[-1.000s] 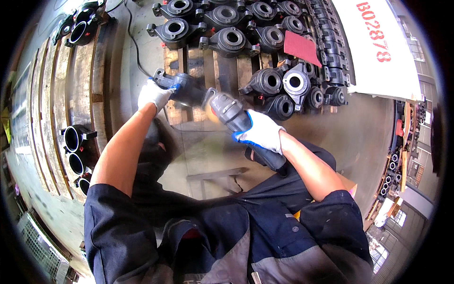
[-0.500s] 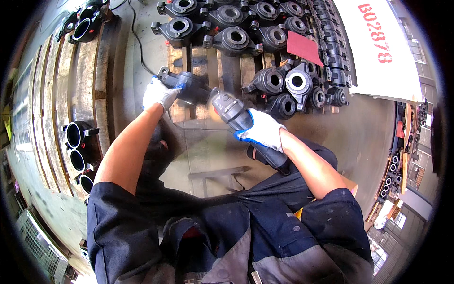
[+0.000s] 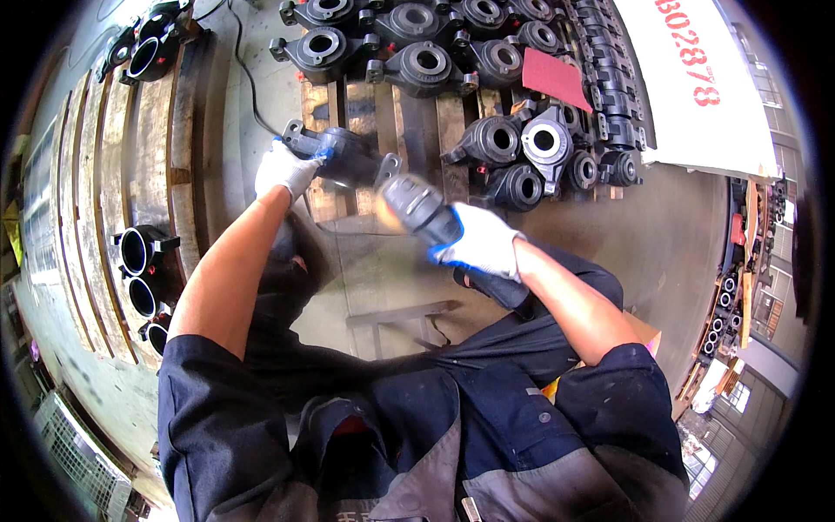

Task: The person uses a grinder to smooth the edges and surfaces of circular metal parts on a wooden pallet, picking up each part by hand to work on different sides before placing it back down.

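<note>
Centrally, the white-gloved left hand [image 3: 283, 170] clamps a dark, rough cast-metal bearing housing [image 3: 341, 158] on the weathered wooden pallet [image 3: 326, 100], while the white-gloved right hand [image 3: 483, 244] grips a grey cylindrical power grinder [image 3: 419, 209] against it.

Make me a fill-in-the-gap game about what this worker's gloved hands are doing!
1. The left hand steadies a dark cast-metal ____.
2. The right hand grips a grey handheld power ____.
3. Both hands wear ____ gloves with blue trim.
4. The flat red sheet lies on the stacked ____.

Missing words: housing; grinder; white; castings
</note>
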Demonstrator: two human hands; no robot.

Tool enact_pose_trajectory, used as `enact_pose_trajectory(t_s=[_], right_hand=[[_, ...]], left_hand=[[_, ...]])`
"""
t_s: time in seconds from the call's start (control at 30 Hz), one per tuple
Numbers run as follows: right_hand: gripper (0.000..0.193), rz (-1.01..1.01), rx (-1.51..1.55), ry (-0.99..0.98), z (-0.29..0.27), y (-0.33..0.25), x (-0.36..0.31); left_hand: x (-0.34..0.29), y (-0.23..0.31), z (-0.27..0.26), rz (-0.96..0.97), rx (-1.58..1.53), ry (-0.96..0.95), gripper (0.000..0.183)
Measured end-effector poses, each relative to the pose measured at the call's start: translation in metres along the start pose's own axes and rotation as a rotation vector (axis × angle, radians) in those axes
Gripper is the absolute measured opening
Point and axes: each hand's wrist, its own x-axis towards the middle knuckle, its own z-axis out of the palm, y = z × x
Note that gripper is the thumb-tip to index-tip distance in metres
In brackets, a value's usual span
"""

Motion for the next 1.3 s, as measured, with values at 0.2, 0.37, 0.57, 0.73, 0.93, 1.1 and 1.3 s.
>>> enact_pose_trajectory(t_s=[0.2, 0.37, 0.57, 0.73, 0.93, 1.1, 1.3], right_hand=[[0.035, 0.062, 0.366, 0.172, -0.025, 0.018, -0.007], [0.037, 0.082, 0.664, 0.305, -0.039, 0.011, -0.008], [0.042, -0.003, 0.760, 0.386, -0.055, 0.007, -0.015], [0.047, -0.067, 0.852, 0.451, -0.062, -0.007, -0.025], [0.040, -0.167, 0.934, 0.507, -0.068, -0.012, -0.039], [0.039, -0.209, 0.993, 0.489, -0.076, -0.021, -0.054], [0.039, -0.278, 1.060, 0.508, -0.083, -0.022, -0.069]], left_hand=[[0.001, 0.003, -0.006, 0.050, -0.094, -0.025, 0.092], [0.028, -0.040, 0.015, 0.091, -0.591, -0.098, 0.078], [0.009, -0.010, -0.026, -0.091, -0.540, -0.268, 0.062], [0.003, -0.018, -0.015, -0.096, -0.354, -0.007, 0.038], [-0.055, -0.010, 0.044, -0.263, -0.631, -0.265, 0.025], [-0.092, 0.002, 0.069, -0.343, -0.923, -0.230, 0.016], [-0.135, 0.014, 0.099, -0.359, -1.142, -0.073, 0.067]])
